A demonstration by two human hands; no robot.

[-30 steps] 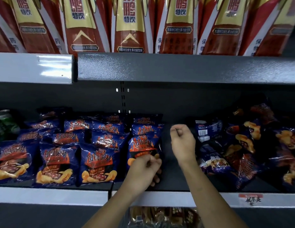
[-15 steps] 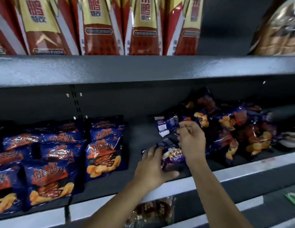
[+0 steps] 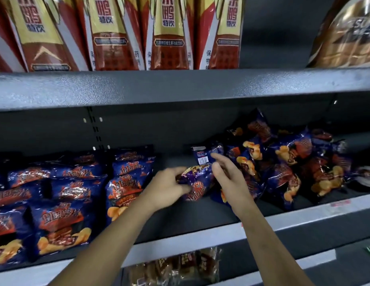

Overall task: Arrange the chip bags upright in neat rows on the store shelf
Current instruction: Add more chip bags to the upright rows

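Both hands are on one chip bag (image 3: 197, 182) in the middle of the frame, just above the dark shelf (image 3: 200, 219). The left hand (image 3: 169, 186) is pinching its left end, fingers curled around the edge. The right hand (image 3: 229, 178) sits against the bag's right side with fingers loosely bent; can't tell if it's really gripping. The bag is tilted, lying sideways between the two hands. Tidy upright rows of bags (image 3: 62, 203) fill the lower left, and a messy pile of bags (image 3: 287, 162) sits at right, just behind the right hand.
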